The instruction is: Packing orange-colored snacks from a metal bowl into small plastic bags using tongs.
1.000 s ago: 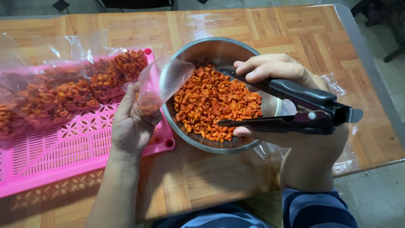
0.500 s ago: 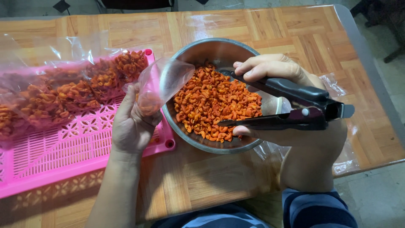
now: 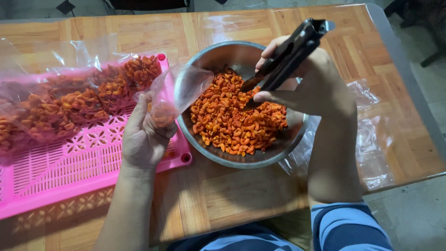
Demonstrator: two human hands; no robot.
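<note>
Right hand [image 3: 309, 81] is closed around black tongs [image 3: 283, 58], which have been swung up since a second ago: then they were held level across the bowl's right rim with the arms spread, and now they are tipped steeply, hinge end high and far, tips dipped together into the snacks [image 3: 237, 121]. From that change it is judged that a scoop or pinch of the snacks is being taken rather than the tool merely carried over the bowl. Left hand [image 3: 144, 139] is seen unmoved, clenched on the lower part of a small clear bag [image 3: 179, 93], whose open mouth is held up just beside the bowl's left rim; a few pieces are already gathered at its bottom. The snacks are curled, elbow-shaped, dry-looking and orange-red, heaped in a round, shiny steel bowl [image 3: 218, 56] near the middle of the table [image 3: 223, 200]. On the left a pink plastic tray [image 3: 69, 172] with a lattice base is laid, and filled bags [image 3: 69, 102], thin and glossy, are stacked on its far part. The table is of wood parquet under a clear plastic sheet.
</note>
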